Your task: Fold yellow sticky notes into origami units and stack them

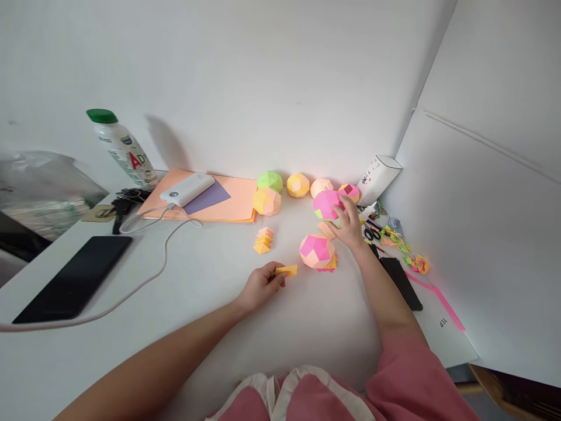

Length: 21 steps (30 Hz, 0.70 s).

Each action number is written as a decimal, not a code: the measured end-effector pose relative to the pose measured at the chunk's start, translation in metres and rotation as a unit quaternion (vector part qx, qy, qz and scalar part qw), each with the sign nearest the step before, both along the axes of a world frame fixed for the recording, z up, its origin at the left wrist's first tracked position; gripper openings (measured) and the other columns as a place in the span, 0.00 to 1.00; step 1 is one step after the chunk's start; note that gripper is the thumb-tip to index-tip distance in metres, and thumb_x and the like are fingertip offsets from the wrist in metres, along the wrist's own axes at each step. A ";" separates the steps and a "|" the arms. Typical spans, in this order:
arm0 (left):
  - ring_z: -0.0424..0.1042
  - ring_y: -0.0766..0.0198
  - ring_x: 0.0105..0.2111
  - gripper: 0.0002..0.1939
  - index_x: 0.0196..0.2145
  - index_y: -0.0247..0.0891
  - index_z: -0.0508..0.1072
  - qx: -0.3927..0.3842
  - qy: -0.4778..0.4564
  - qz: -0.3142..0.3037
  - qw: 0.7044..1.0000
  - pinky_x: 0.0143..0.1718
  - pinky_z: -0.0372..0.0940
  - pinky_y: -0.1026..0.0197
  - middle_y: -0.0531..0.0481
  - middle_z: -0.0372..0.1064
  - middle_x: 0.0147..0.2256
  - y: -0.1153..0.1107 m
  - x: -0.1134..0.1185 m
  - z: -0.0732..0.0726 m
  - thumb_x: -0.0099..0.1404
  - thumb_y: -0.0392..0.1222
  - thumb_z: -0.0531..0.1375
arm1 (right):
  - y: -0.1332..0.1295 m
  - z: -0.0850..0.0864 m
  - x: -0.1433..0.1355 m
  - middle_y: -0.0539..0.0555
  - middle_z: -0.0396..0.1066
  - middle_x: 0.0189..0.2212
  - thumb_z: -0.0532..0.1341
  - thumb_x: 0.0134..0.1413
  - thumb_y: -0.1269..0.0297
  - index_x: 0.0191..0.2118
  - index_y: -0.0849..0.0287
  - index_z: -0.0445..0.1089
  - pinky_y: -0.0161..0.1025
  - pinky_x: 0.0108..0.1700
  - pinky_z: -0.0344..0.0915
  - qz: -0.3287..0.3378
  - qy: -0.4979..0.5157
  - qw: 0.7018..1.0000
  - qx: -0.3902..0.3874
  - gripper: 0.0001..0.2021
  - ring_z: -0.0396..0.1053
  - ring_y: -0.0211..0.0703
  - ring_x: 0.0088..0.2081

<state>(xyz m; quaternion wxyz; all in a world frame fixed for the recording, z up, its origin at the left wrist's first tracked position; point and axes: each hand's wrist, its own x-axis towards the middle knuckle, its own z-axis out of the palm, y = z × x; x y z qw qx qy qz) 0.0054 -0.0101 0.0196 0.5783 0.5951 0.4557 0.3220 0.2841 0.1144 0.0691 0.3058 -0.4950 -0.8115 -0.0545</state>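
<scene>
Left hand (263, 285) has a small folded orange paper piece (287, 271) pinched between thumb and fingers, mid-table on the white tabletop (219, 257). Right hand (349, 225) is farther right, fingers curled at the right side of a faceted pink-and-green paper ball (325, 204); can't tell if it's actually gripping tbh. A faceted pink-and-peach paper ball (316, 250) sits just nearer, folded peach-and-orange paper pieces (263, 241) off left.

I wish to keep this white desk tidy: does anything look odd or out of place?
Two things: the pink-and-yellow faceted paper ball, back right, shows one dark square, possibly an opening, among bright faces. Further right, crumpled multicoloured paper strips look untidy. No spill shows.
</scene>
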 end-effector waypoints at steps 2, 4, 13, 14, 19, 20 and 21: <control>0.61 0.67 0.24 0.17 0.37 0.37 0.67 0.005 -0.006 -0.006 1.000 0.26 0.58 0.64 0.51 0.65 0.26 0.000 0.000 0.000 0.59 0.53 0.53 | 0.005 -0.007 -0.009 0.60 0.52 0.59 0.60 0.50 0.51 0.52 0.55 0.60 0.56 0.62 0.46 0.044 -0.016 0.999 -0.010 0.24 0.44 0.55 0.63; 0.62 0.67 0.24 0.16 0.37 0.37 0.67 0.009 -0.008 -0.016 1.000 0.27 0.58 0.64 0.51 0.67 0.26 0.000 -0.001 -0.002 0.60 0.53 0.53 | 0.016 -0.011 -0.017 0.60 0.50 0.60 0.60 0.49 0.51 0.54 0.55 0.57 0.53 0.61 0.48 0.065 -0.020 0.997 -0.028 0.28 0.45 0.53 0.62; 0.60 0.68 0.21 0.14 0.33 0.37 0.70 0.052 0.028 -0.078 0.995 0.23 0.55 0.66 0.50 0.69 0.25 -0.001 -0.001 -0.002 0.61 0.50 0.52 | 0.118 -0.016 -0.007 0.68 0.47 0.58 0.65 0.36 0.62 0.59 0.66 0.45 0.55 0.59 0.46 -0.209 0.157 0.961 -0.092 0.43 0.42 0.58 0.61; 0.60 0.68 0.21 0.14 0.33 0.37 0.70 0.057 0.031 -0.079 0.995 0.22 0.55 0.66 0.50 0.69 0.24 -0.001 -0.001 -0.002 0.61 0.50 0.52 | 0.124 -0.019 -0.005 0.68 0.45 0.59 0.65 0.35 0.61 0.59 0.66 0.44 0.55 0.59 0.47 -0.193 0.157 0.963 -0.105 0.45 0.42 0.59 0.61; 0.61 0.68 0.21 0.15 0.32 0.36 0.71 0.068 0.031 -0.080 0.994 0.22 0.56 0.66 0.50 0.69 0.24 0.001 -0.001 -0.002 0.60 0.50 0.52 | 0.131 -0.034 -0.008 0.66 0.50 0.58 0.65 0.34 0.58 0.59 0.64 0.44 0.54 0.58 0.49 -0.192 0.156 0.962 -0.118 0.46 0.47 0.57 0.59; 0.62 0.67 0.22 0.15 0.32 0.36 0.71 0.068 0.031 -0.083 0.994 0.23 0.56 0.66 0.50 0.69 0.24 0.001 -0.001 -0.002 0.60 0.50 0.52 | 0.129 -0.036 -0.010 0.66 0.50 0.57 0.65 0.35 0.59 0.59 0.65 0.44 0.54 0.58 0.50 -0.196 0.160 0.961 -0.114 0.45 0.47 0.57 0.59; 0.63 0.67 0.22 0.15 0.32 0.36 0.71 0.066 0.031 -0.084 0.994 0.24 0.57 0.65 0.49 0.69 0.25 0.001 -0.002 -0.001 0.60 0.50 0.53 | 0.128 -0.036 -0.012 0.66 0.51 0.57 0.65 0.35 0.59 0.59 0.65 0.45 0.53 0.58 0.50 -0.199 0.166 0.959 -0.112 0.44 0.48 0.56 0.58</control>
